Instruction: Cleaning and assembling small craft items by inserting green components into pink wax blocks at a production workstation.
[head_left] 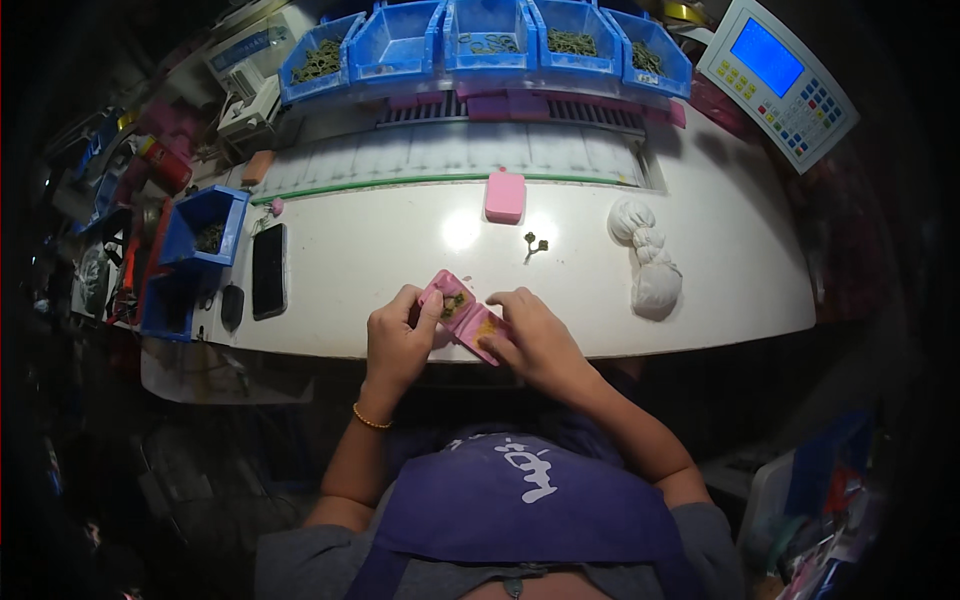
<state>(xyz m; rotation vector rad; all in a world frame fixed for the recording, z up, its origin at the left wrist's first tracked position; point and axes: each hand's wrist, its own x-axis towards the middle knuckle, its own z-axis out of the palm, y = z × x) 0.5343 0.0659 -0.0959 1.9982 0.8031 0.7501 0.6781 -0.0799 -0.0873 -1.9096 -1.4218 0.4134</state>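
Observation:
Near the front edge of the table, my left hand pinches one half of an opened pink rubber mold, with the thumb pressed on its inner face. A small dark green piece lies in that half. My right hand grips the other half between thumb and fingers, where a yellowish patch shows in the hollow. A second pink mold, closed and block-shaped, lies farther back. Just in front of it is a small branched green piece, apart from both hands.
Blue bins line the back, several holding small green pieces. On the right are a knotted white cloth pouch and a keypad console with a blue screen. A black phone and more blue bins stand left.

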